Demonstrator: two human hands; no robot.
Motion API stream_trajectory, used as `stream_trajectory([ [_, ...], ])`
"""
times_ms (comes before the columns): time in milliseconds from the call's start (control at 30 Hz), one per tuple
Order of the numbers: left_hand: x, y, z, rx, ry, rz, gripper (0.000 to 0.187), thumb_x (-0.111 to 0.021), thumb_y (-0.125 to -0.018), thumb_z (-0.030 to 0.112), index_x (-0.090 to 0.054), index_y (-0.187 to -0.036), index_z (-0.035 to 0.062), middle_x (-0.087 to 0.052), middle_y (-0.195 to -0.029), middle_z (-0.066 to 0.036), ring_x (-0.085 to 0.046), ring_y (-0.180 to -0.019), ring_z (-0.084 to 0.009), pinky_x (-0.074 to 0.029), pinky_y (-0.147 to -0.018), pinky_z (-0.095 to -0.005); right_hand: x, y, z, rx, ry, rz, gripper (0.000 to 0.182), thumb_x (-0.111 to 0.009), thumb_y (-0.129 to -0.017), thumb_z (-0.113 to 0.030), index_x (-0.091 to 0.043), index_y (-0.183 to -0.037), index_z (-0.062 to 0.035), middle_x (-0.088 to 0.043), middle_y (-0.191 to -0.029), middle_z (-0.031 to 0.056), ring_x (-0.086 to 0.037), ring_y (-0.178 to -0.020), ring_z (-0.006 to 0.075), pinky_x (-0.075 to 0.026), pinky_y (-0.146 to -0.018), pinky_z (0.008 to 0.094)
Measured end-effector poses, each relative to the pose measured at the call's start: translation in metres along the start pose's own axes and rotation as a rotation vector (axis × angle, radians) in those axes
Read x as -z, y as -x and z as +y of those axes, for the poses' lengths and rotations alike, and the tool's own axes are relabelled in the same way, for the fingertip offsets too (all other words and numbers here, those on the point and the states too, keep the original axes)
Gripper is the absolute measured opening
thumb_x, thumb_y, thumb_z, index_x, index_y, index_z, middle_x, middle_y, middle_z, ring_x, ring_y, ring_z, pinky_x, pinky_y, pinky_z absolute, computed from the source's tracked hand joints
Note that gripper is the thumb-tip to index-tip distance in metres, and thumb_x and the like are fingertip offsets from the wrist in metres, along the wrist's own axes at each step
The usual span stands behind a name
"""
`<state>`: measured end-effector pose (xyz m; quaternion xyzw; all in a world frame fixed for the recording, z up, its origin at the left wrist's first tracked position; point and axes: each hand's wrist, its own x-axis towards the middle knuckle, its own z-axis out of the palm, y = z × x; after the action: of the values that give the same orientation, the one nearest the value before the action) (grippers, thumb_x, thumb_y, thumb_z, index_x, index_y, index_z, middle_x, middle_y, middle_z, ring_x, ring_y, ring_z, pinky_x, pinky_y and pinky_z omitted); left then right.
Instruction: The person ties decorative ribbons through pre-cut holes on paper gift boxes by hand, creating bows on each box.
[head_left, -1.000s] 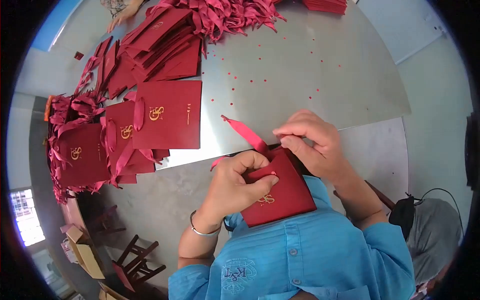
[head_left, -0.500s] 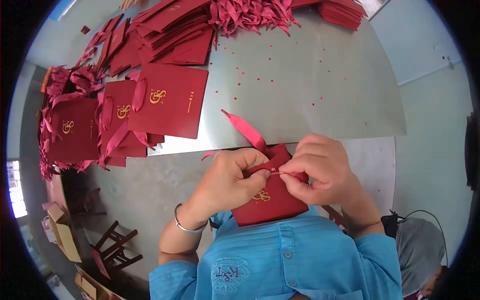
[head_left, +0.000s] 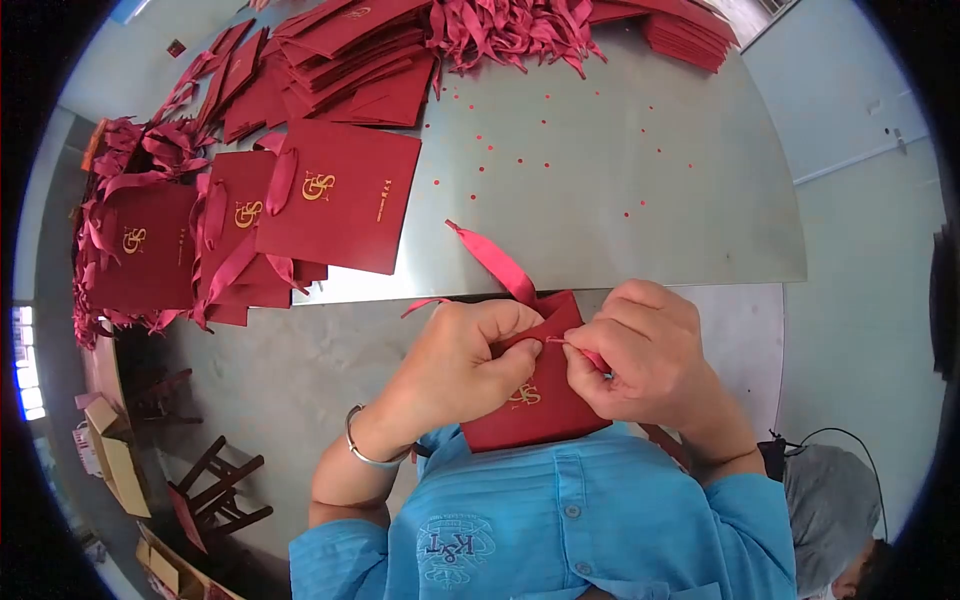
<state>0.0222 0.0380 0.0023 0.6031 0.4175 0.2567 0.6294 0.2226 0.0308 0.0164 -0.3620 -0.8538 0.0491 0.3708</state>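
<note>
A small dark-red paper gift bag [head_left: 540, 425] with a gold logo is held against the front of the blue shirt. Its rim is pinched between the thumb and fingers of my left hand [head_left: 465, 355], which is closed at the upper left of the bag. A pink ribbon [head_left: 495, 262] sticks up from behind the rim, its tip reaching over the table edge. My right hand [head_left: 645, 350] is closed in a pinch on a ribbon end [head_left: 597, 361] just right of the logo. A thin strand of it stretches toward the left thumb at the bag's front panel.
On the metal table [head_left: 640, 230], finished-looking bags with ribbon handles [head_left: 345, 200] lie at the left. Behind them is a stack of flat red bags [head_left: 350, 75], with a heap of ribbons [head_left: 510, 35] beside it. Small red paper dots are scattered about. A wooden stool [head_left: 220, 490] stands lower left.
My right hand has drawn slightly up and right from the bag's front, and its fingers have curled in tighter. More pink ribbon shows in it. My left hand stays on the rim.
</note>
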Motion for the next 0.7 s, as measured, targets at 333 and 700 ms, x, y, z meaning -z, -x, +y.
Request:
stream_trajectory([
  [333,-0.002,-0.002,0.006,-0.010,-0.094,-0.001,0.011,-0.055,-0.085,-0.004,-0.065,-0.090,-0.0037,-0.060,-0.069,0.002,-0.051,-0.064,-0.0016,-0.042,-0.054,-0.0200,0.009,-0.007,-0.013,0.050,0.177,-0.205,0.017,-0.065,-0.054,0.002,-0.052,-0.060,-0.0075,-0.045,-0.061,0.0037,-0.049,-0.061,0.0198,-0.042,-0.053,0.0298],
  [700,-0.005,-0.006,-0.003,0.019,-0.053,0.067,0.016,-0.056,-0.083,0.001,-0.067,-0.095,-0.0018,-0.066,-0.070,-0.003,-0.055,-0.063,-0.0034,-0.045,-0.055,-0.0222,0.002,-0.008,-0.027,0.138,0.398,-0.208,0.010,-0.058,-0.058,-0.014,-0.049,-0.058,-0.0113,-0.044,-0.060,0.0020,-0.044,-0.061,0.0176,-0.038,-0.054,0.0302],
])
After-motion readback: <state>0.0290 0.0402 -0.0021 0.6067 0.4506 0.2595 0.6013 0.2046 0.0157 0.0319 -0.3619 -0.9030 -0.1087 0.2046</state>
